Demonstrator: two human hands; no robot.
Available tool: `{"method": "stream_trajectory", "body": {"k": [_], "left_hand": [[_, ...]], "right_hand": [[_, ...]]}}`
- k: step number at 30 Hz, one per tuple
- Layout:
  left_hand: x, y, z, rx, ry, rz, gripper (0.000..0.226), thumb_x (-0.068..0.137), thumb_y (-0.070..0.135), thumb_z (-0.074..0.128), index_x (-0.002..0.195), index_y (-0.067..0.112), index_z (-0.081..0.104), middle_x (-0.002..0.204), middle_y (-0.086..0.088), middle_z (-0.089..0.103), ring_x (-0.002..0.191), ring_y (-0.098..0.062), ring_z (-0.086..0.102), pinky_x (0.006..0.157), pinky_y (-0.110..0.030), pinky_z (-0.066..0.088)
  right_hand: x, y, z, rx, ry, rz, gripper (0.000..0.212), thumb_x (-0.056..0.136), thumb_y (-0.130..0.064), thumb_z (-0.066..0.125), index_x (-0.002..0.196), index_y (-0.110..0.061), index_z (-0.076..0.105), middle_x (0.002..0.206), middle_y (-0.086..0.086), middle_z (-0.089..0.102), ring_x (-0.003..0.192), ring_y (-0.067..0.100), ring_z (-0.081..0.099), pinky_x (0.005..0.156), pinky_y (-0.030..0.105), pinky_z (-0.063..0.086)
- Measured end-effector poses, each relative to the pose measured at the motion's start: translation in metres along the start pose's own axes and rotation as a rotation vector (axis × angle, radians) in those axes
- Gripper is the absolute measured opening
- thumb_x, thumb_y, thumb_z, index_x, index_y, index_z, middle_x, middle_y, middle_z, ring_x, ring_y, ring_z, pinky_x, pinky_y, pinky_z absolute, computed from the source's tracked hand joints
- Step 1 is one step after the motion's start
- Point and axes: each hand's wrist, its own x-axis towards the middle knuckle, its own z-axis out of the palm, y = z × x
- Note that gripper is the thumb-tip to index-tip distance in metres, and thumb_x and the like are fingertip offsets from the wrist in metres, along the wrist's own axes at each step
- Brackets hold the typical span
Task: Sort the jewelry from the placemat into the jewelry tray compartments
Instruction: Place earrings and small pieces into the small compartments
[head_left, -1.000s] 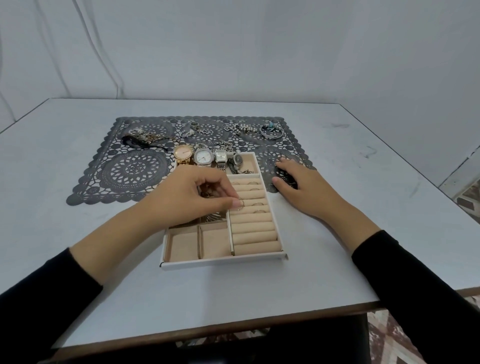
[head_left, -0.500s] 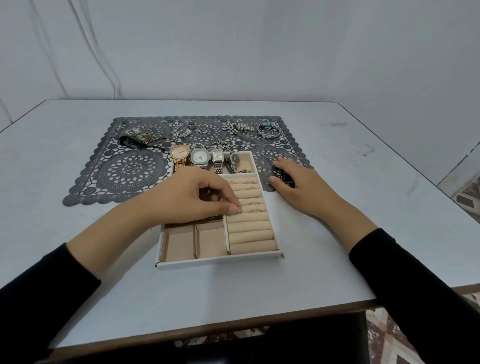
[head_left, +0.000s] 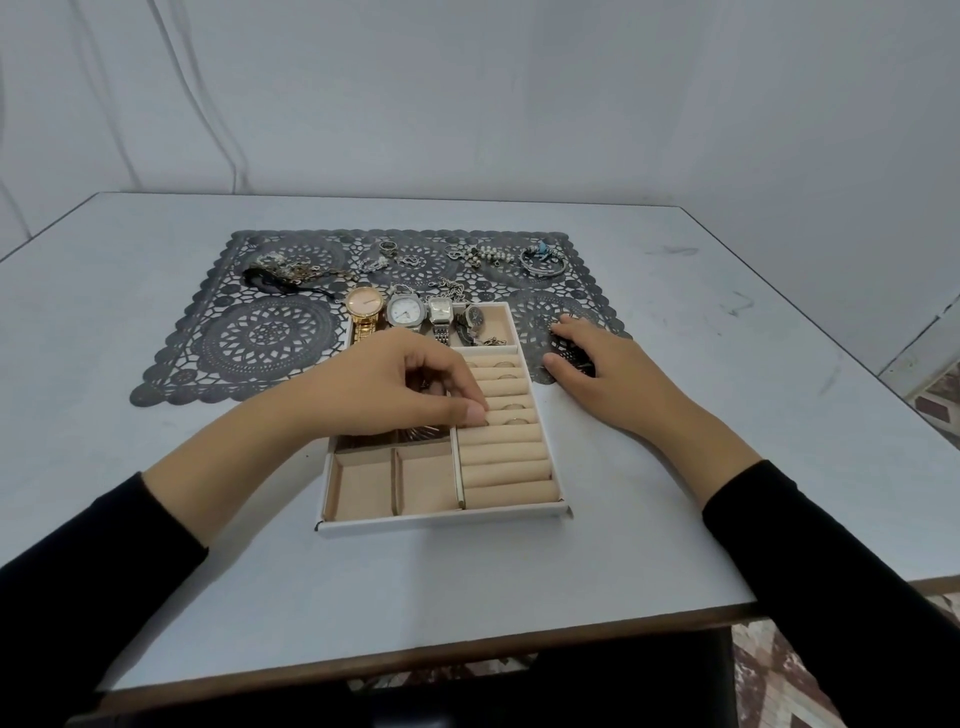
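Grey table (head_left: 727, 467): metal watches (head_left: 403, 310), rings (head_left: 511, 407) in beige jewelry tray (head_left: 441, 521); chains (head_left: 483, 254) left at far edge of black lace placemat (head_left: 270, 338). Left hand (head_left: 395, 389) curled, grasp unclear; right hand (head_left: 597, 369) relaxed.

Left hand (head_left: 395, 387) lower; fingertips (head_left: 474, 414) now down on the ring rolls (head_left: 506, 452)

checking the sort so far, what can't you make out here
- Head view: whether the left hand pinches a ring at the ring rolls; its own fingers hide it.
- Under that hand, jewelry tray compartments; only a ribbed dark piece peeks out.
- The dark item beneath the right hand; fingers cover most of it.
- Too small to name: small pieces at the placemat far edge.
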Motion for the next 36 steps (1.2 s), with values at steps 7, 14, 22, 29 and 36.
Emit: {"method": "stream_trajectory", "body": {"k": [7, 14, 22, 29, 36], "left_hand": [[0.004, -0.004, 0.002, 0.019, 0.016, -0.024, 0.006, 0.078, 0.030, 0.081, 0.083, 0.028, 0.079, 0.085, 0.001, 0.075, 0.067, -0.003, 0.056, 0.069, -0.025, 0.047], [0.003, -0.005, 0.004, 0.012, 0.037, -0.014, 0.004, 0.079, 0.029, 0.081, 0.082, 0.029, 0.078, 0.082, 0.000, 0.074, 0.067, -0.001, 0.055, 0.067, -0.023, 0.047], [0.005, -0.011, -0.008, 0.003, 0.303, 0.079, 0.003, 0.084, 0.025, 0.076, 0.087, 0.025, 0.076, 0.082, 0.006, 0.074, 0.076, -0.011, 0.067, 0.072, -0.016, 0.051], [0.032, -0.051, -0.050, -0.019, 0.627, -0.012, 0.012, 0.094, 0.029, 0.063, 0.101, 0.024, 0.071, 0.091, 0.006, 0.072, 0.081, -0.009, 0.067, 0.076, -0.023, 0.055], [0.072, -0.094, -0.084, 0.160, 0.584, -0.114, 0.020, 0.101, 0.030, 0.051, 0.109, 0.029, 0.069, 0.065, 0.030, 0.064, 0.058, 0.013, 0.054, 0.054, -0.008, 0.035]], "right_hand": [[0.001, 0.002, 0.001, 0.010, 0.005, -0.008, 0.043, 0.098, -0.036, 0.048, 0.136, -0.017, 0.048, 0.139, -0.001, 0.050, 0.128, 0.017, 0.046, 0.100, 0.030, 0.036], [0.004, 0.010, 0.005, 0.018, -0.002, 0.015, 0.049, 0.097, -0.042, 0.048, 0.141, -0.021, 0.045, 0.152, -0.005, 0.037, 0.139, 0.014, 0.036, 0.112, 0.033, 0.031], [0.014, 0.007, 0.004, 0.119, 0.124, 0.017, 0.028, 0.095, -0.030, 0.056, 0.120, -0.019, 0.062, 0.114, -0.007, 0.063, 0.103, 0.007, 0.053, 0.084, 0.017, 0.034], [0.053, -0.001, 0.009, 0.212, 0.223, -0.012, 0.021, 0.092, -0.021, 0.060, 0.111, -0.019, 0.069, 0.105, -0.009, 0.065, 0.096, 0.005, 0.056, 0.088, 0.016, 0.043], [0.110, -0.010, 0.028, 0.243, 0.252, -0.085, 0.017, 0.091, -0.012, 0.060, 0.102, -0.014, 0.071, 0.097, -0.004, 0.068, 0.083, 0.004, 0.058, 0.073, 0.001, 0.040]]}}
